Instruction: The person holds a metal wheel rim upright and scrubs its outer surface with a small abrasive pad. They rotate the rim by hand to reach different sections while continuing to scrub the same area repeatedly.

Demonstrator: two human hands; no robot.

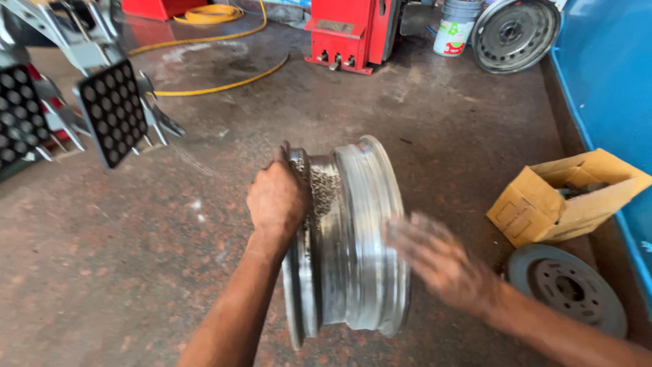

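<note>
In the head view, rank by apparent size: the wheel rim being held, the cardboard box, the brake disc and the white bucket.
1. Wheel rim, nearest the camera, so its lead is partly nearness.
2. Cardboard box and brake disc look about alike; no ranking between them.
3. White bucket, farthest away and cut off by the frame.

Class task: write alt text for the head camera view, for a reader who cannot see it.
A person's left hand grips the edge of a bare metal wheel rim standing upright on a stained workshop floor, while the blurred right hand is at its other side. A cardboard box and brake disc lie to the right.
</note>
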